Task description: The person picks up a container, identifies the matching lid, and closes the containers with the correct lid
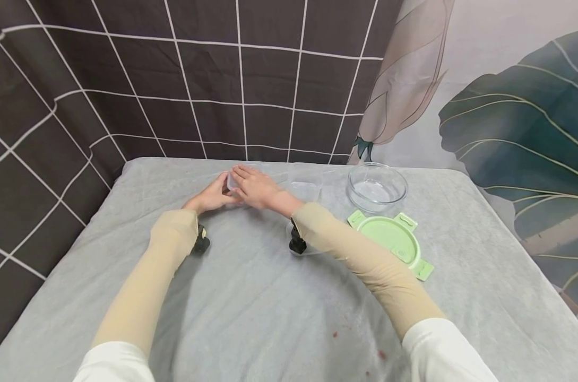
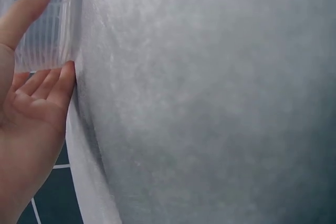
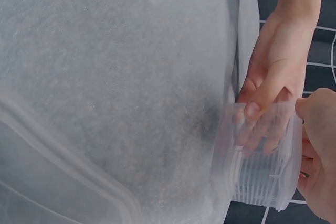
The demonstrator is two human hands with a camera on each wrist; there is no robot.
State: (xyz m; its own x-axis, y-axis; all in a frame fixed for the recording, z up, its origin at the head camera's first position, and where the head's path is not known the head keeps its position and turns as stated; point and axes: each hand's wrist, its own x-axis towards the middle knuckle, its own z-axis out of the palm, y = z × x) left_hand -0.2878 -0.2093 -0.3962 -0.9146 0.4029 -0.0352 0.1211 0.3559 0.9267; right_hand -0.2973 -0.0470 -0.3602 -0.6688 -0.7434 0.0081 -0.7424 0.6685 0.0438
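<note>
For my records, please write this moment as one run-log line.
left hand: holding clear container | right hand: touching same container | green lid: beside glass bowl

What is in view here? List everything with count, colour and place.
Clear box: 1 or a nested stack (cannot tell), colourless, between the hands
Clear tub: 1, colourless, left of the bowl
Clear flat piece: 1, colourless, below the right wrist
Glass bowl: 1, colourless, back right of table
Green lid: 1, in front of the bowl
Table cover: 1, grey
Red specks: a few, near edge
Wall cloth: dark, white grid, back and left
Curtain: leaf-patterned, right
Wrist cameras: 2, black
Sleeves: 2, beige and white
Left hand: 1, gripping box
Right hand: 1, touching box
</note>
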